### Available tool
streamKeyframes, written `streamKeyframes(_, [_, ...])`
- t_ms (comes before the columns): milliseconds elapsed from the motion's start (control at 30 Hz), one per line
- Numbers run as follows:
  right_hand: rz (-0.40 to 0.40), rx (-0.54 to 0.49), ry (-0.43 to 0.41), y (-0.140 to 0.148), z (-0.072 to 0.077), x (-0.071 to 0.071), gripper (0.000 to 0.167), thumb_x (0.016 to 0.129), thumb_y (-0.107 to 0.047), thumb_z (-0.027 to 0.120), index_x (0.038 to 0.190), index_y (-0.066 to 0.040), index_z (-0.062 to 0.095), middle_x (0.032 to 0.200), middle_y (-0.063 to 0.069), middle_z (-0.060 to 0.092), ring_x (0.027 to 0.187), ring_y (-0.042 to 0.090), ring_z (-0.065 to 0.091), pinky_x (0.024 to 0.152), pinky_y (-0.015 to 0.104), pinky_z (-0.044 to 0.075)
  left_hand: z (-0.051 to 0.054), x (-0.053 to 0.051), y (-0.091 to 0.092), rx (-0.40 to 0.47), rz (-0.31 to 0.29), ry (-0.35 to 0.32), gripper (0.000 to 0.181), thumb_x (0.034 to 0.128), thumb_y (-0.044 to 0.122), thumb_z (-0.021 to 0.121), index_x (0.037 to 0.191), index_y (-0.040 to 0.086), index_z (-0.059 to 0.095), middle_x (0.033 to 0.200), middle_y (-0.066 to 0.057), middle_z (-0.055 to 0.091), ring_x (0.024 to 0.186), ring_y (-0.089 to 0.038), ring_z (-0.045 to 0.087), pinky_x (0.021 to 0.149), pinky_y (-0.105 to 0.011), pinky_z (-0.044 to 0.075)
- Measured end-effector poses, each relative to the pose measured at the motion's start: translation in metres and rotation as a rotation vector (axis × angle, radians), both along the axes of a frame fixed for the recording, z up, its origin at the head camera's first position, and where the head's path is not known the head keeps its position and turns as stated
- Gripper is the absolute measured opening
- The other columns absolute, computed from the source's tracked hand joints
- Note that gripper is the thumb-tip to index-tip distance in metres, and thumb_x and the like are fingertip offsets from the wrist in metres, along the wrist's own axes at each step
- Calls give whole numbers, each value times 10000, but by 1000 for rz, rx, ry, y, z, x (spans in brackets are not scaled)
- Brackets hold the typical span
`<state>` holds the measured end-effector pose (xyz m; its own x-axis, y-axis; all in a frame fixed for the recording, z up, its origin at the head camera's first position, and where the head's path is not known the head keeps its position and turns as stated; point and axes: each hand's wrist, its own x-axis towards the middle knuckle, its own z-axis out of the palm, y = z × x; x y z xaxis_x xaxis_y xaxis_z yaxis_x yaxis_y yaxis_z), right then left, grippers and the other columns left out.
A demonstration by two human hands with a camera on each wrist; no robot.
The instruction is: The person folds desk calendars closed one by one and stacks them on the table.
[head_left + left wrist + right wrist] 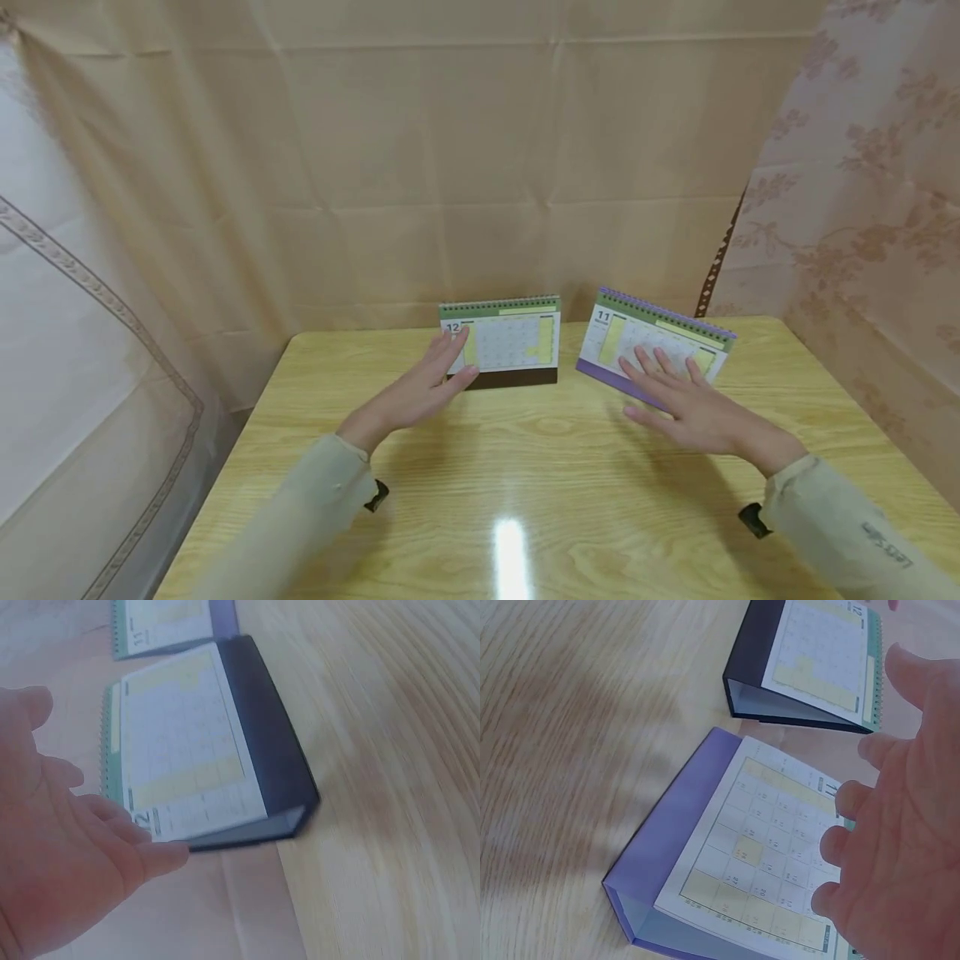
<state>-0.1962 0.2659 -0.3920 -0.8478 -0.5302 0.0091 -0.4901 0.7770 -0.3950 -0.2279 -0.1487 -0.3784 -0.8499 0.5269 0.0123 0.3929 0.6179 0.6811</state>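
Observation:
Two spiral-bound desk calendars stand at the back of the table. One shows month 12 and has a black base (517,377); the other shows month 11, has a purple base (675,806) and sits at an angle to its right. My left hand (420,385), fingers extended, is by the left side of the month-12 calendar (180,742). My right hand (693,417) is spread before the month-11 calendar (600,337) and hides part of its page. Neither hand grips anything; whether the fingertips touch the calendars I cannot tell.
The light wood-grain table (525,467) reflects a bright light near its front. Behind it hangs a beige curtain (450,167), with a patterned curtain (862,183) at the right and a white cloth (82,358) at the left.

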Motion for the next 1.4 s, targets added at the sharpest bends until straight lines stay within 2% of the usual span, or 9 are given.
streamKeyframes(167, [-6,-65,-16,2,6,0,708,1062,-444,493,1641,-232,144,1673,199,38,1516,452,-34,1162,644,-117,6,-4,17,43,-26,-50,798,1035,655,323,1644,224,36,1691,59,-12,1539,-162,-36,1233,-477,58])
streamKeyframes(367, [-38,-141,3,4,16,0,704,1075,-404,491,1641,-184,135,1676,198,12,1520,427,-85,1179,633,-76,17,-5,39,117,-46,-156,783,1019,690,307,1643,279,74,1667,151,60,1521,-116,87,1228,-452,136])
streamKeyframes(533, [-73,-157,32,7,22,2,727,1068,-408,501,1642,-185,114,1682,174,-8,1529,395,-78,1193,618,-47,27,-7,62,145,-99,-212,757,1026,677,305,1642,299,80,1673,139,84,1525,-129,112,1225,-449,150])
streamKeyframes(700, [-87,-166,52,10,27,1,728,1071,-398,500,1640,-151,119,1682,178,0,1528,400,-70,1200,604,-35,32,-20,83,155,-115,-234,735,1047,637,298,1645,258,101,1685,83,108,1530,-165,136,1223,-455,175])
streamKeyframes(900, [-128,-208,43,16,32,2,716,1079,-380,491,1637,-128,120,1685,154,-15,1533,355,-89,1176,663,-2,35,-35,107,266,-121,-373,708,1048,624,329,1640,292,131,1661,88,221,1506,-184,251,1166,-450,332])
streamKeyframes(1067, [-155,-240,55,19,33,2,672,1093,-358,461,1640,-159,127,1692,104,-2,1539,358,-33,1153,704,67,36,-42,118,321,-111,-433,732,1030,648,354,1638,291,156,1662,88,223,1502,-220,275,1150,-435,356])
streamKeyframes(1267, [-199,-308,134,25,35,-1,620,1106,-311,431,1642,-240,129,1690,76,61,1519,421,101,1157,686,124,39,-49,130,341,-104,-438,767,1016,672,363,1640,281,151,1670,105,181,1492,-231,298,1150,-441,358])
streamKeyframes(1400, [-261,-337,214,33,36,0,607,1106,-299,428,1640,-266,141,1684,63,95,1494,460,164,1125,710,171,37,-52,145,413,-98,-475,730,1042,614,369,1640,245,169,1671,61,205,1495,-275,288,1144,-456,366])
